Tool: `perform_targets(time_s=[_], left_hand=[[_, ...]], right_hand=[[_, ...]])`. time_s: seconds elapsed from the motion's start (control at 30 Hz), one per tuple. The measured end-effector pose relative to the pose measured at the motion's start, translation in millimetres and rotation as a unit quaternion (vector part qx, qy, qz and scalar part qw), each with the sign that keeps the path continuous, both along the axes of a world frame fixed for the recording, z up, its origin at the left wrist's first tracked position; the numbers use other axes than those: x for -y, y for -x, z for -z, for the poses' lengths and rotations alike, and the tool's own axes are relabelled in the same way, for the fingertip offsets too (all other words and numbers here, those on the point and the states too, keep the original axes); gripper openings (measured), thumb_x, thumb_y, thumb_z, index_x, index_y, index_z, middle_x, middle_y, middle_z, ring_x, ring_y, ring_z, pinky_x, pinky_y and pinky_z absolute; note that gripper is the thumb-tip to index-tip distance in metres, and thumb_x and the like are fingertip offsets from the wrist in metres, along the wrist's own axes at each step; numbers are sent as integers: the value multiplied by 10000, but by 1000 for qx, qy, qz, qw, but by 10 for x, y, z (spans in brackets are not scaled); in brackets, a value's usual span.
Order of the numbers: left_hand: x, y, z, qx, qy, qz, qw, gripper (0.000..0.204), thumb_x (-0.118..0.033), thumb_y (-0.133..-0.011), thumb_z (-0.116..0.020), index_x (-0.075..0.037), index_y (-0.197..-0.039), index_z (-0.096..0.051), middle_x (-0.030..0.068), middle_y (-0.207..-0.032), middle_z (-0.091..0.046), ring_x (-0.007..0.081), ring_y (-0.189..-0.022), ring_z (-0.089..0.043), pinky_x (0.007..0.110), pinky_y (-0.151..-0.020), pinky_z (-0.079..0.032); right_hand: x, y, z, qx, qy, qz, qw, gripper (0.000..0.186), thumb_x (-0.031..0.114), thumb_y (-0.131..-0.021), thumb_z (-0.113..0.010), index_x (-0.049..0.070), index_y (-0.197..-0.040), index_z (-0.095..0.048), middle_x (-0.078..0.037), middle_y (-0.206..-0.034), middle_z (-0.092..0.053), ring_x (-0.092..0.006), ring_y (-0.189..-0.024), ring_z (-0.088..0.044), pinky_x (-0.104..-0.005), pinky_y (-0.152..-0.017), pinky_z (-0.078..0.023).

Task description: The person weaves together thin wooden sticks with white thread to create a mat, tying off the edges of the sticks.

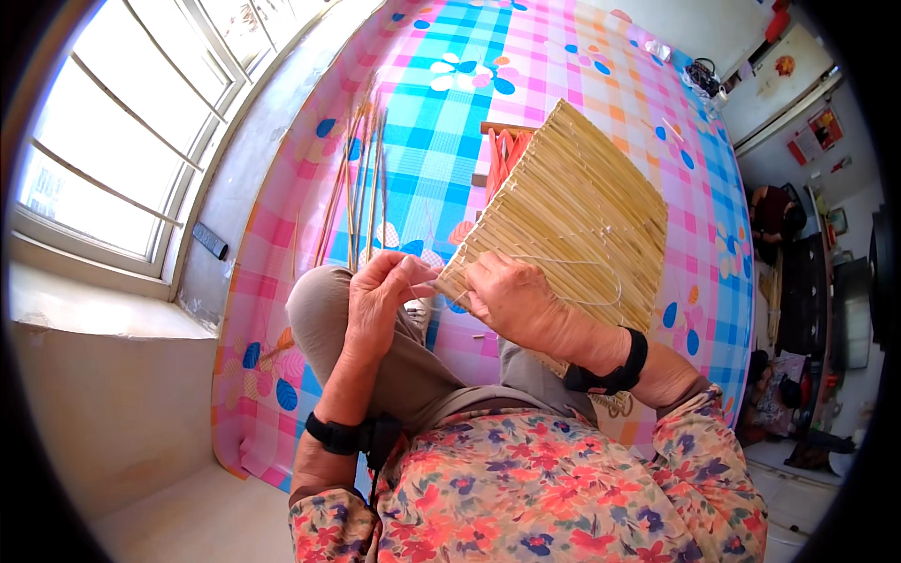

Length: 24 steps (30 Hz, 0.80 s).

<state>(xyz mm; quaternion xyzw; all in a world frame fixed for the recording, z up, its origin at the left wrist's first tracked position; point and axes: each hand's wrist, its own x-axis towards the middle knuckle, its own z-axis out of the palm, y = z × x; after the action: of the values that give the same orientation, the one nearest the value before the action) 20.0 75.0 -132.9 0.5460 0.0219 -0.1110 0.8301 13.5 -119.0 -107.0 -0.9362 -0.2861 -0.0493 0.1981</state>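
Observation:
A stiff mat of yellow stalks (591, 202), bound side by side with pale thread, slants across my lap with its near left corner between my hands. My right hand (516, 293) is closed at that corner, its fingers curled on the mat's edge. Just to the left, my left hand (380, 293) pinches a thin white thread close to the corner; its fingertips are pressed together. A loose loop of white thread (618, 281) trails over the mat beyond my right wrist. Whether my right fingers also grip thread is hidden.
Long loose stalks (357, 183) lie to the left on the checked, flowered sheet (450, 131). Red strips (505, 155) on a wooden frame show behind the mat. A remote control (210, 240) rests on the ledge by the barred window. Another person (774, 211) is at the far right.

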Motion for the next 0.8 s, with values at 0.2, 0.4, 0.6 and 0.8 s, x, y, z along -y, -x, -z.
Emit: perform_targets(time_s=[0.2, 0.4, 0.6, 0.8], left_hand=[[-1, 5, -15, -1, 11, -11, 1000, 173, -134, -939, -508, 16, -915, -590, 100, -904, -640, 171, -856, -642, 296, -716, -551], [7, 8, -5, 32, -58, -26, 997, 184, -149, -946, -480, 3, -904, -574, 110, -890, -634, 193, -871, -642, 303, -710, -554], [-34, 14, 2, -12, -30, -15, 999, 176, -151, -944, -477, -6, -896, -565, 102, -842, -640, 171, -829, -642, 290, -671, -543], [-14, 98, -48, -53, 20, -40, 998, 162, -123, -932, -485, -1, -869, -570, 115, -843, -638, 183, -814, -640, 292, -629, -539]], right_hand=[[170, 59, -167, 1, -88, -4, 996, 63, 29, -773, -583, 23, -816, -537, -150, -771, -550, -327, -682, -580, -392, -609, -476], [807, 223, -420, -49, -112, 51, 991, 109, -6, -768, -605, 37, -852, -549, -137, -773, -556, -286, -693, -586, -350, -594, -481], [1271, 408, -490, -9, -145, 107, 984, 91, -21, -795, -604, 32, -848, -553, -100, -826, -604, -227, -724, -609, -278, -668, -488], [1665, 445, -366, -162, -584, 257, 753, 66, 87, -903, -530, 33, -876, -559, -98, -959, -631, -245, -941, -625, -362, -820, -519]])
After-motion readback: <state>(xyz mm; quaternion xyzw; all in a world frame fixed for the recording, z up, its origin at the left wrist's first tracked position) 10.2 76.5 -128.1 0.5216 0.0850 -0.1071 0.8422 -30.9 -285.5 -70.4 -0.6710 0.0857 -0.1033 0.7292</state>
